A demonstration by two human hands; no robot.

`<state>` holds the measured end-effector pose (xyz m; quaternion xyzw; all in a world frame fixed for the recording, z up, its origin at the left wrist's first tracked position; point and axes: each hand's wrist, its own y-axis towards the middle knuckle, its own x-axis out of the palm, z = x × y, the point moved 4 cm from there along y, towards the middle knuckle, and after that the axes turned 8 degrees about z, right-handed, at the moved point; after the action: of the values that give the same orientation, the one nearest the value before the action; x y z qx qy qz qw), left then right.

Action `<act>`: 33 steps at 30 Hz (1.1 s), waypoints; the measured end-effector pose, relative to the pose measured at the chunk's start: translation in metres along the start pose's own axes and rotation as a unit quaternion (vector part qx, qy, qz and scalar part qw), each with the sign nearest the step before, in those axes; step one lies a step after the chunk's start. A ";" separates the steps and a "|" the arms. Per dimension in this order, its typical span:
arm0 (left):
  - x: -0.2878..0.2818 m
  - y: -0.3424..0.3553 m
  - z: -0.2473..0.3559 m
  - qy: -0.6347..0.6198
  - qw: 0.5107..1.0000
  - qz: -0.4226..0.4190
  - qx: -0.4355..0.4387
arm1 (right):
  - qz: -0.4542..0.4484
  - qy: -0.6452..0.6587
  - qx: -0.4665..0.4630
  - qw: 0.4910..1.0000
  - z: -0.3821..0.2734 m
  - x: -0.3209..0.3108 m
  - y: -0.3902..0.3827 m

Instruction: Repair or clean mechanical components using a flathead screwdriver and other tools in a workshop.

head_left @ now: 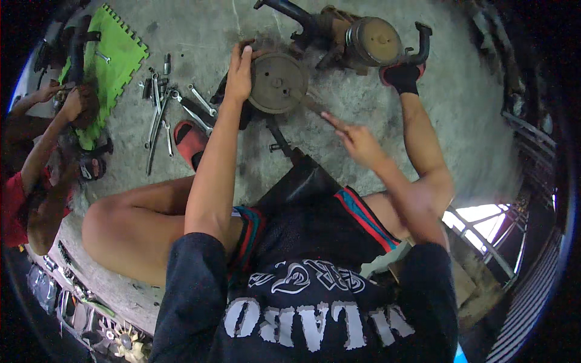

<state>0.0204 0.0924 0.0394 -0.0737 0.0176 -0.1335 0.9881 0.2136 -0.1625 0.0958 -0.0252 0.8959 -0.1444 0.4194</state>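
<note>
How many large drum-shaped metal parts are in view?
2. One drum-shaped part is at the left hand; the other is farther out, near the right foot. More may be hidden.

The one view looks steeply down from the wearer's head, with the black shirt (315, 291) close below the lens at the lower middle of the frame. It faces out over the concrete floor (478, 139), the round metal part (272, 88) farther off at upper middle; the wide fisheye curves the ribbed panel (525, 302) along the lower right rim.
</note>
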 end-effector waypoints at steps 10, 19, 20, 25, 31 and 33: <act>-0.016 0.021 -0.022 0.154 0.985 0.048 0.062 | 0.174 -0.001 -0.077 0.982 -0.034 -0.033 0.047; -0.040 -0.055 -0.018 0.022 0.929 0.370 0.008 | 0.351 0.137 -0.009 0.926 -0.055 -0.060 0.070; -0.039 -0.062 -0.023 0.037 0.936 0.351 0.009 | 0.347 0.196 0.067 0.915 -0.053 -0.045 0.062; -0.013 -0.069 -0.012 0.088 0.939 0.304 0.136 | 0.279 0.134 0.094 0.946 -0.093 0.004 0.029; -0.056 -0.067 -0.029 0.107 0.921 0.369 -0.068 | 0.204 0.032 0.001 0.978 -0.165 0.023 0.099; -0.038 -0.064 -0.039 0.169 0.937 0.304 -0.020 | 0.248 -0.002 -0.041 0.968 -0.147 0.020 0.117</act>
<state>-0.0347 0.0363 0.0106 -0.0611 0.2087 0.1631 0.9623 0.0976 -0.0185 0.1375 0.1800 0.8785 0.0009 0.4426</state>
